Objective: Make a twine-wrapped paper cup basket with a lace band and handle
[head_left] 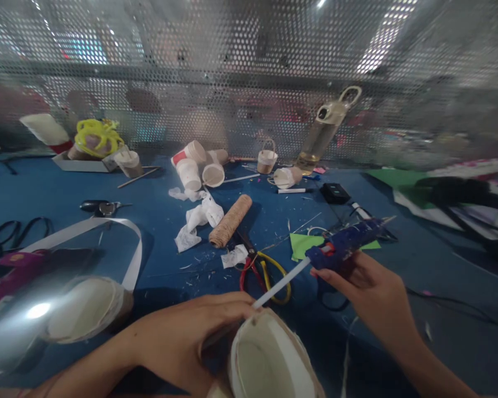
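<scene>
My right hand (377,296) is closed around a blue glue gun (348,240), its nozzle pointing up and to the right. A long white glue stick (282,287) sticks out of the gun's back end, slanting down to the fingertips of my left hand (182,331). That left hand curls around the side of a twine-wrapped paper cup (265,359), whose open mouth faces me. Whether its fingers also pinch the stick's end is unclear. Scissors (287,284) with red and yellow handles lie just beyond the cup, beside a roll of twine (231,221).
Crumpled tissue (201,218) lies left of the twine. A larger wrapped cup (87,309) and a purple glue gun (14,271) are at left. Small cups (213,174) and a tilted bottle (323,132) line the perforated metal screen (232,66). Green paper (302,243) lies under the blue gun.
</scene>
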Demonstrator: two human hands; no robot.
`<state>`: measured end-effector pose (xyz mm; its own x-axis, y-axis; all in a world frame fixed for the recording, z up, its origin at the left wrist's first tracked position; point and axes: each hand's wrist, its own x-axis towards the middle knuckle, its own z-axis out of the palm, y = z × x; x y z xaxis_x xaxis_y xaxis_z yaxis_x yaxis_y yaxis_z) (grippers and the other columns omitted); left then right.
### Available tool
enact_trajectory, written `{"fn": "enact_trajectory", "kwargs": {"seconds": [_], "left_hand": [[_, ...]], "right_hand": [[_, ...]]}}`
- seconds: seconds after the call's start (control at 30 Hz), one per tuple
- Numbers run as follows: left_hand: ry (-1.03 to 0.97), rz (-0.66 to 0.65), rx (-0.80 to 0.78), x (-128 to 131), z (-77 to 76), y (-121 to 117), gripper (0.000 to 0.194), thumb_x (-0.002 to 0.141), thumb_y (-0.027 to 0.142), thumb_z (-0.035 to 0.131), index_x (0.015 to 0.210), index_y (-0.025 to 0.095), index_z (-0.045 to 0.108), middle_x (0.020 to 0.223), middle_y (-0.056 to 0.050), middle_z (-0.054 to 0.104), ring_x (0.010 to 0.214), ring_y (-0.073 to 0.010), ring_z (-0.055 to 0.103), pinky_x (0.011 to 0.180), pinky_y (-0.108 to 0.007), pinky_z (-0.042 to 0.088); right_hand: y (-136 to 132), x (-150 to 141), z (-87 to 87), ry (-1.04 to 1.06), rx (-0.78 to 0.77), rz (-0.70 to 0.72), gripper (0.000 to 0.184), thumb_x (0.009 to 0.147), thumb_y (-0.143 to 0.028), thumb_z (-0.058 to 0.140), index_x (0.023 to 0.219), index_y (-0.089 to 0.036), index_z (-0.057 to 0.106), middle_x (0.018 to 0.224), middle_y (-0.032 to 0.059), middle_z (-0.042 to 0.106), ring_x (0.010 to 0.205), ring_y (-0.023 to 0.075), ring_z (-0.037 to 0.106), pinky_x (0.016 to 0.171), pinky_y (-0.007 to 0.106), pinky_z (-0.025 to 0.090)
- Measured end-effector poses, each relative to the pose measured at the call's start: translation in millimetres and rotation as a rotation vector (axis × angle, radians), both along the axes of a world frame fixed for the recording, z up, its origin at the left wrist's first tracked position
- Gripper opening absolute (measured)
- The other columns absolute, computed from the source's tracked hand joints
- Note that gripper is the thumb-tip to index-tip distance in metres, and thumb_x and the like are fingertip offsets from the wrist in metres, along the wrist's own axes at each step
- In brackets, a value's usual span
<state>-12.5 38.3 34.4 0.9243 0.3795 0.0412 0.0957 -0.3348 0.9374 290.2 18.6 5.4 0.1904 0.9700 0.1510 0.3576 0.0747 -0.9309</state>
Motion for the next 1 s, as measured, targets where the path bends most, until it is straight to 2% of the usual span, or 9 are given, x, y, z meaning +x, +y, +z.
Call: {"fn": "enact_trajectory", "kwargs": {"seconds": [0.27, 0.43, 0.57, 0.7, 0.87, 1.0], "left_hand": [[0.005, 0.046, 0.051, 1, 4.0, 1, 0.082, 0.061, 0.069, 0.079, 0.120, 0.014, 0.065, 0.118, -0.016, 0.069, 0.110, -0.0359, 0.064, 0.093, -0.044, 0.054], [0.024, 0.047, 0.062, 1, 2.0, -1, 0.079, 0.063, 0.069, 0.078, 0.121, 0.017, 0.064, 0.116, -0.013, 0.069, 0.102, -0.0320, 0.067, 0.090, -0.041, 0.054], [0.035, 0.056, 0.074, 1, -0.6, -2, 0.080, 0.065, 0.071, 0.076, 0.125, 0.020, 0.062, 0.119, -0.013, 0.068, 0.108, -0.0333, 0.066, 0.092, -0.042, 0.053], [0.054, 0.076, 0.083, 0, -5.2, -1, 0.079, 0.067, 0.072, 0.074, 0.123, 0.018, 0.062, 0.117, -0.014, 0.066, 0.105, -0.0333, 0.065, 0.091, -0.043, 0.052], [0.054, 0.079, 0.118, 0, -6.7, 0, 0.076, 0.071, 0.070, 0.072, 0.126, 0.019, 0.060, 0.118, -0.013, 0.065, 0.104, -0.0315, 0.065, 0.090, -0.040, 0.051], [0.050, 0.053, 0.116, 1, -5.6, -1, 0.076, 0.066, 0.070, 0.076, 0.122, 0.021, 0.061, 0.115, -0.010, 0.066, 0.101, -0.0290, 0.066, 0.087, -0.037, 0.051]], "right_hand": [[-1, 5, 1.9, -0.184, 0.109, 0.069, 0.027, 0.074, -0.044, 0.081, 0.085, -0.022, 0.072, 0.081, 0.0027, 0.078, 0.073, 0.0247, 0.076, 0.065, 0.031, 0.064], [-1, 3, 2.7, -0.163, 0.100, 0.098, 0.028, 0.075, -0.045, 0.080, 0.088, -0.022, 0.072, 0.081, 0.0025, 0.078, 0.073, 0.0228, 0.076, 0.065, 0.029, 0.063], [-2, 3, 2.0, -0.184, 0.101, 0.104, 0.028, 0.076, -0.046, 0.080, 0.086, -0.022, 0.071, 0.079, 0.0025, 0.078, 0.071, 0.0223, 0.076, 0.063, 0.028, 0.062], [-3, 6, -0.5, -0.291, 0.136, 0.074, 0.031, 0.076, -0.050, 0.078, 0.081, -0.021, 0.071, 0.078, 0.0038, 0.078, 0.068, 0.0237, 0.074, 0.058, 0.031, 0.059], [-2, 4, 4.6, -0.492, 0.178, 0.077, 0.029, 0.078, -0.050, 0.075, 0.069, -0.023, 0.074, 0.064, 0.0018, 0.074, 0.058, 0.0229, 0.070, 0.052, 0.032, 0.054], [-2, 4, 8.5, -0.408, 0.117, 0.100, 0.030, 0.079, -0.053, 0.073, 0.075, -0.023, 0.074, 0.071, 0.0037, 0.077, 0.063, 0.0246, 0.072, 0.057, 0.034, 0.057]]}}
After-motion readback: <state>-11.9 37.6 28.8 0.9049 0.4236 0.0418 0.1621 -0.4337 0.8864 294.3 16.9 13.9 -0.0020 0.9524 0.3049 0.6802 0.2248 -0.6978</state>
